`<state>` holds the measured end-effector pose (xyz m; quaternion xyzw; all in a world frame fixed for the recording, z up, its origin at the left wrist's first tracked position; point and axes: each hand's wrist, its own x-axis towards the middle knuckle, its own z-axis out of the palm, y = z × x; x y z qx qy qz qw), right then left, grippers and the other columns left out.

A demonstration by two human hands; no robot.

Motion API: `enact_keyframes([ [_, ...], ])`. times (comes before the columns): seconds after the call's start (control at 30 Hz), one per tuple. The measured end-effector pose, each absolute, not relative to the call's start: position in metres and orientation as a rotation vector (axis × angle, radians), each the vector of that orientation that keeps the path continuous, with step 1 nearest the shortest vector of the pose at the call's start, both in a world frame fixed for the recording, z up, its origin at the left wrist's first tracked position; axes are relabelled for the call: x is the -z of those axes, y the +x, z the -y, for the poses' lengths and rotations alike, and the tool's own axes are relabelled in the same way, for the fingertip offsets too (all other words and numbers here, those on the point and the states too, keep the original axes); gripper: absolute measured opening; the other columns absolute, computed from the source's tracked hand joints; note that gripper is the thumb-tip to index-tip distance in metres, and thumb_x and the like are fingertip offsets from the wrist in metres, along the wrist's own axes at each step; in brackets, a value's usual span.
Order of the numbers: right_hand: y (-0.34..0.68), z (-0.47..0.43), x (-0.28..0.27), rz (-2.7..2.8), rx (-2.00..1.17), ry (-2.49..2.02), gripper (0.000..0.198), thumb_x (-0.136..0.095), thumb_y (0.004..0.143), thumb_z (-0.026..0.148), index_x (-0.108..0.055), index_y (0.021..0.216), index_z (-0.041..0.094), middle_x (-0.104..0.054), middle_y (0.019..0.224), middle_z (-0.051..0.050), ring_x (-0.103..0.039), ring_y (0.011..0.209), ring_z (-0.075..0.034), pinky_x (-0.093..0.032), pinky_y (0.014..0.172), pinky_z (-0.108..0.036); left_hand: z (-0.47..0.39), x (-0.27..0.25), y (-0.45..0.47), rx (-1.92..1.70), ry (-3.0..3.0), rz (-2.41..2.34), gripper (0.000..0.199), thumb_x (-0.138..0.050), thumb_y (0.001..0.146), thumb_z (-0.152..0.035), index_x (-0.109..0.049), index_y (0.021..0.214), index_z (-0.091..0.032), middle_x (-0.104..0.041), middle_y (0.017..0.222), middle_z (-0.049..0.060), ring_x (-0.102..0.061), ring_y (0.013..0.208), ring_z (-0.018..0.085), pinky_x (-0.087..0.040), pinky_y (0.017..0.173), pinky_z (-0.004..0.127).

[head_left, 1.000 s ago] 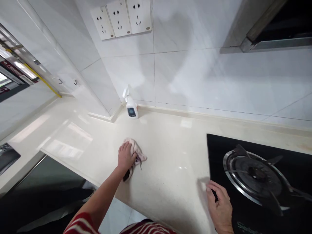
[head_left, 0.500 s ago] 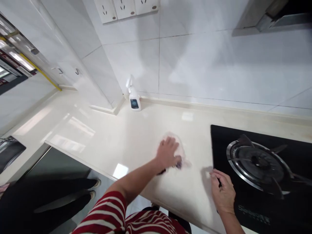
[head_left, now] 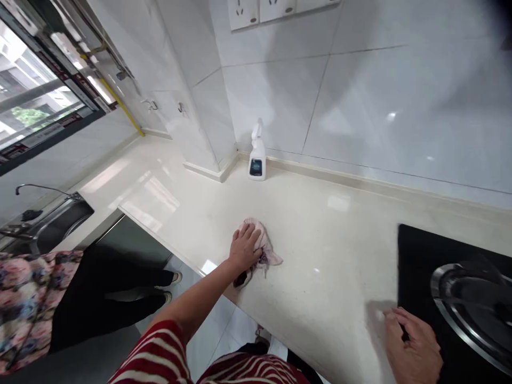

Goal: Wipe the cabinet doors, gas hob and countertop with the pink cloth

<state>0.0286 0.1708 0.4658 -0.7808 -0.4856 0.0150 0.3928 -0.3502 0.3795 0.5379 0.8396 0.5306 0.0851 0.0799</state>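
My left hand [head_left: 245, 248] lies over a crumpled pale pink cloth [head_left: 266, 253] with dark patches, pressing it onto the cream countertop [head_left: 320, 256]. The fingers rest on top of the cloth and the thumb is against its right side. Beside the left edge of the black gas stove [head_left: 416, 266], my right hand [head_left: 414, 344] is closed in a pinch. A small whitish thing shows at its fingertips, too small to name. A white spray bottle [head_left: 256, 160] with a dark label stands upright near the wall corner, beyond my left hand.
Wall sockets [head_left: 244, 13] sit above the counter. At the left are a sink [head_left: 60, 226] with a faucet and a window [head_left: 36, 101]. Another person in a floral top [head_left: 28, 304] stands near the sink. The counter's front edge [head_left: 168, 242] runs diagonally.
My left hand has slid the cloth leftward along the counter. The view has turned left, bringing the sink, window and other person further in. My right hand stays by the stove, still pinched.
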Motion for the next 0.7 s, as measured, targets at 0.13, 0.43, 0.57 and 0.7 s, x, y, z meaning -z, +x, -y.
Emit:
enact_keyframes([
  [0.13,0.031,-0.168,-0.465,1.249,-0.051,-2.002,0.041,-0.047,0.083,0.056,-0.066,0.076,0.02,-0.068,0.1,-0.013,-0.06,0.099,-0.032,-0.046,0.08,-0.047,-0.434,-0.537,-0.311,-0.281,2.536,-1.552,0.061,-0.059,0.086,-0.036,-0.045,0.144,-0.022,-0.039,0.159,0.009,-0.027,0.149,0.028,-0.026,0.119,0.051],
  [0.43,0.029,-0.166,-0.474,1.239,-0.098,-2.019,0.039,-0.045,0.084,0.051,-0.065,0.077,0.019,-0.067,0.1,-0.015,-0.06,0.104,-0.033,-0.047,0.089,-0.05,-0.37,-0.532,-0.387,-0.323,2.358,-1.865,0.057,-0.055,0.086,-0.031,-0.047,0.142,-0.019,-0.043,0.155,0.013,-0.034,0.147,0.029,-0.032,0.114,0.051],
  [0.57,0.026,-0.168,-0.475,1.214,-0.091,-2.004,0.036,-0.047,0.083,0.047,-0.065,0.075,0.017,-0.067,0.1,-0.015,-0.06,0.102,-0.031,-0.047,0.086,-0.047,-0.316,-0.532,-0.462,-0.351,2.22,-2.177,0.056,-0.055,0.085,-0.032,-0.05,0.14,-0.02,-0.047,0.153,0.013,-0.037,0.146,0.03,-0.035,0.112,0.049],
  [0.7,0.023,-0.17,-0.476,1.209,-0.033,-1.966,0.033,-0.047,0.083,0.045,-0.063,0.072,0.018,-0.067,0.096,-0.013,-0.059,0.102,-0.03,-0.044,0.094,-0.049,-0.304,-0.528,-0.492,-0.429,2.032,-2.407,0.052,-0.056,0.084,-0.033,-0.055,0.134,-0.019,-0.052,0.149,0.012,-0.041,0.143,0.029,-0.037,0.111,0.046],
])
